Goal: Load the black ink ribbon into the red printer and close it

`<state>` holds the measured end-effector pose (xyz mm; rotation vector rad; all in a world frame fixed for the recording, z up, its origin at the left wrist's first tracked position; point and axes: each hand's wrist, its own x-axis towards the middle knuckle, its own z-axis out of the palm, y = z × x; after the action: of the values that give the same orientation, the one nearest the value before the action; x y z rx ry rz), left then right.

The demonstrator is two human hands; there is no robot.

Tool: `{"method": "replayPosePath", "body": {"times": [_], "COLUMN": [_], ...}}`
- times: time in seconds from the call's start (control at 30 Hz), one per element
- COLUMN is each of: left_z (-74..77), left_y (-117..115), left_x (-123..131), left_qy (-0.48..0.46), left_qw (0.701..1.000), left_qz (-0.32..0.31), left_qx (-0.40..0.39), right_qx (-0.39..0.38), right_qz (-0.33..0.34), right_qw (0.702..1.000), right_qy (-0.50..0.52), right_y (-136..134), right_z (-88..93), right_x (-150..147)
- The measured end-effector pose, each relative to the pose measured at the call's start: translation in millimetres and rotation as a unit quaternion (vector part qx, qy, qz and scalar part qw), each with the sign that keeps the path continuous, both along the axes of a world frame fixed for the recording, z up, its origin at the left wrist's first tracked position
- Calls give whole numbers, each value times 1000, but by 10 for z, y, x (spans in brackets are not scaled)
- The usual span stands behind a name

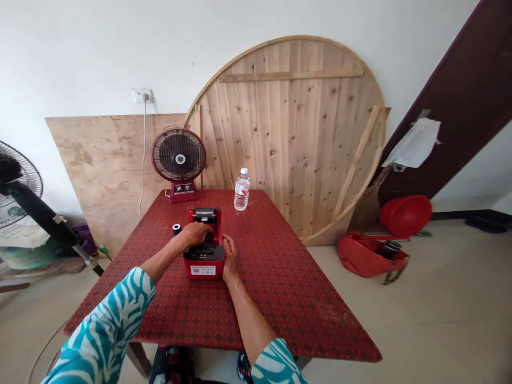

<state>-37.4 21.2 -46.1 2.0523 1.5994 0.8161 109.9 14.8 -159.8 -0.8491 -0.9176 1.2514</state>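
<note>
Printer (206,254), red and black, sitting upright near the middle of the desk (288,309). Lid (205,212) raised at the far side; white label (202,270) on the near face. Left hand (196,233) over the open top, fingers bent down into the compartment; tips hidden, so cannot tell whether they grip anything. Right hand (229,258) lies along the printer's right side, touching it, fingers pointing away and slightly curved; cannot tell how firmly it holds. Sleeves (106,322) patterned teal and white. Small dark roll (176,229) with a pale end stands on the desk, left of the printer, just beyond the left forearm.

Farther back on the desk: small maroon fan (180,159) at the left corner, clear bottle (241,193) with a white cap to its right, upright, apart from the printer. Desktop red, small dark diamond pattern.

Behind: big round wooden board (280,133) leaning at the wall (256,18), overlapping a plywood sheet (108,160). White cord (144,149) hangs from a socket (142,96). Floor right: red bag (356,256), dark cup (388,249) on it, red basin (406,216) just behind.
</note>
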Motion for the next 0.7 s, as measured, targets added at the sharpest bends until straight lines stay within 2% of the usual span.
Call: {"method": "replayPosePath", "body": {"times": [0.13, 0.3, 0.53, 0.7], "left_z": [-33, -27, 51, 185], "left_y": [156, 153, 142, 38], "left_x": [54, 57, 122, 127], "left_qy": [78, 146, 182, 200], "left_qw": [996, 985, 974, 973], "left_qz": [-6, -44, -98, -92], "left_qx": [-41, -78, -91, -69], "right_qx": [3, 4, -4, 7], "right_qz": [2, 5, 6, 7], "right_qw": [1000, 1000, 1000, 1000], "right_qy": [-7, 1, -8, -7], "right_y": [29, 32, 10, 12], "right_z": [-35, -39, -7, -14], "right_x": [-14, -20, 6, 13]}}
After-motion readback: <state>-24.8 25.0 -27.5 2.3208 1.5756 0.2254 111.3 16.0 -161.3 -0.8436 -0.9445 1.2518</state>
